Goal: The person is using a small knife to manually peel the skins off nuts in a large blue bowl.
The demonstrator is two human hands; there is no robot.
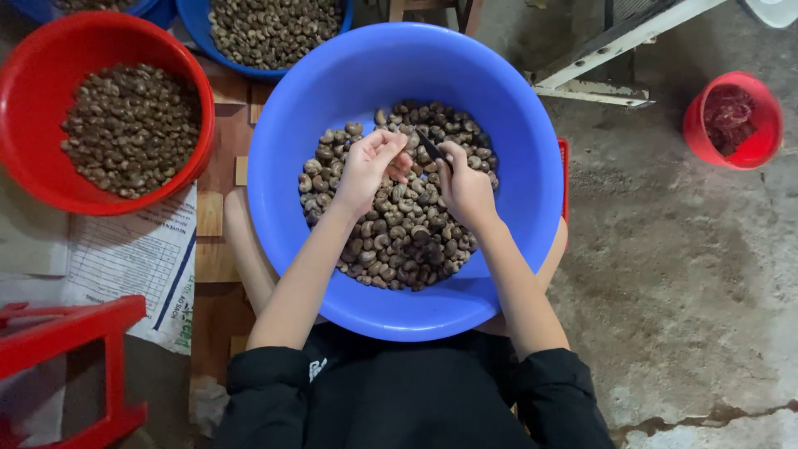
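Note:
A large blue basin rests on my lap, holding a heap of brown cashew nuts in their shells. My left hand is over the heap, its fingers pinched on a single nut. My right hand grips a small dark knife, whose tip points at the nut in my left hand. Both forearms reach in over the near rim.
A red basin of nuts stands at the upper left, another blue basin of nuts behind it. A small red bucket sits on the concrete floor at right. A red stool frame and a printed white sack lie at left.

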